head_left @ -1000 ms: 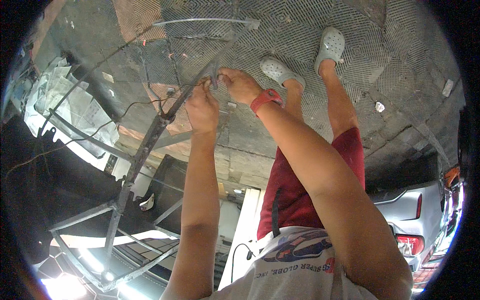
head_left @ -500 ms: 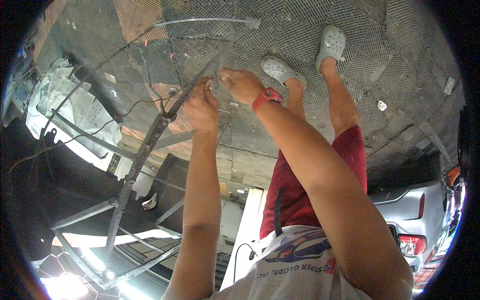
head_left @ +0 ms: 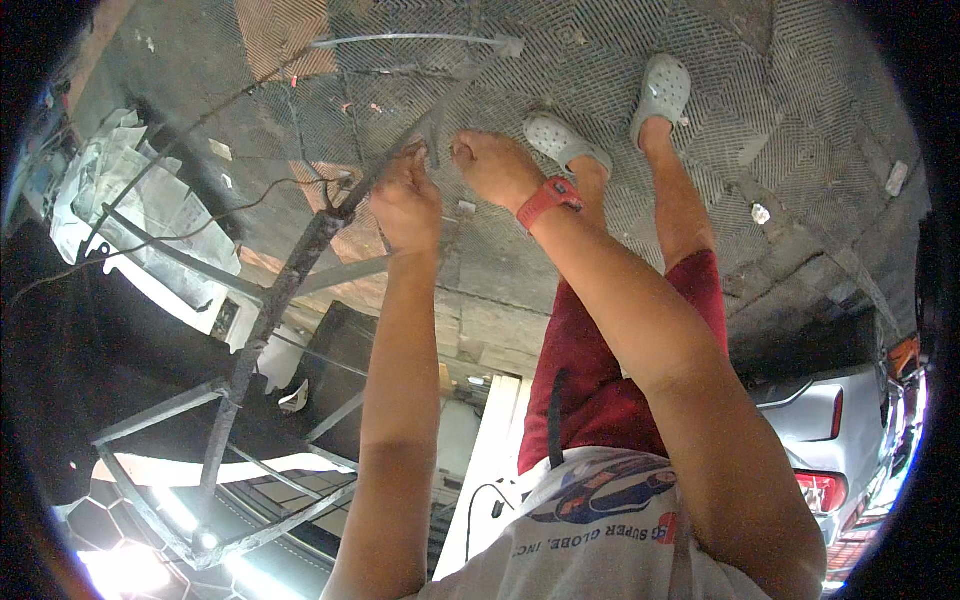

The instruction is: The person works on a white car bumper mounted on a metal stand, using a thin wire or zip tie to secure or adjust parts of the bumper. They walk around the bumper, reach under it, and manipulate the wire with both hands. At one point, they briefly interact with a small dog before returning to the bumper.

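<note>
A dark, worn metal stand (head_left: 278, 295) with a long pole and angled braces fills the left side. Beside its upper end is my left hand (head_left: 408, 205), fingers curled together in a pinch. Whatever lies between those fingertips is too small to name. A short way to the right, my right hand (head_left: 497, 170) is closed, its thumb and fingers pressed together, with a red watch (head_left: 548, 202) on the wrist. Its contents are hidden. A thin brown wire (head_left: 232, 207) runs from the left toward the pole near my left hand.
A patterned, stained floor (head_left: 400, 105) lies below, with small scraps on it. Sheets of paper cover a pale panel (head_left: 150, 200) at far left. A silver car (head_left: 815, 420) stands at lower right. My feet wear grey clogs (head_left: 665, 88).
My right hand has shifted slightly right, widening the space between it and my left hand. My left hand stays by the pole with little movement.
</note>
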{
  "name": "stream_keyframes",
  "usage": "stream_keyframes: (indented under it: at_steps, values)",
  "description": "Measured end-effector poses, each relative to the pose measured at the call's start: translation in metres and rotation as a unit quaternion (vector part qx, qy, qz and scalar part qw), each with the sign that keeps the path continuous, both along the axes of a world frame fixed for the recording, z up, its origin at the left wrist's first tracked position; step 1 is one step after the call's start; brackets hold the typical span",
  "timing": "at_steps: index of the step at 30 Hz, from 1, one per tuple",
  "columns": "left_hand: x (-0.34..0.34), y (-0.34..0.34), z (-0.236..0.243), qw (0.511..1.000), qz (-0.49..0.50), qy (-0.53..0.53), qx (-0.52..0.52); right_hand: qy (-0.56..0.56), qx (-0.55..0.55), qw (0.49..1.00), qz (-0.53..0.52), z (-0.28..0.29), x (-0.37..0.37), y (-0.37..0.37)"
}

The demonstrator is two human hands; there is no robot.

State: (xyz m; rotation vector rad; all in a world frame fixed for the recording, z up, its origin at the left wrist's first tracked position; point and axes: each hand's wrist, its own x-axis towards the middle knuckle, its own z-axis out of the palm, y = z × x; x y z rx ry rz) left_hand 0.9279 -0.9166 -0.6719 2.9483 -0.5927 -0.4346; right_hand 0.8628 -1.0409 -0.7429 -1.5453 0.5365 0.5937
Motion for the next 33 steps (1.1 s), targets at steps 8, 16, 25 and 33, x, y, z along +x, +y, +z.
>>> stream_keyframes:
  at_steps: [8,16,25,33]
  values:
    - [-0.005,0.002,0.001,0.999,0.014,0.028,-0.018,0.001,-0.077,0.996,0.042,0.042,0.018,-0.001]
    - [-0.008,-0.002,0.008,0.994,0.049,0.067,-0.066,-0.114,-0.105,0.964,0.218,0.025,0.037,-0.021]
    - [-0.014,0.011,-0.014,0.996,0.047,-0.011,-0.079,-0.029,0.028,0.965,0.26,0.026,0.047,-0.03]
    - [-0.017,0.004,-0.02,0.992,0.064,-0.043,-0.095,0.005,0.012,1.0,0.026,-0.003,0.0,-0.024]
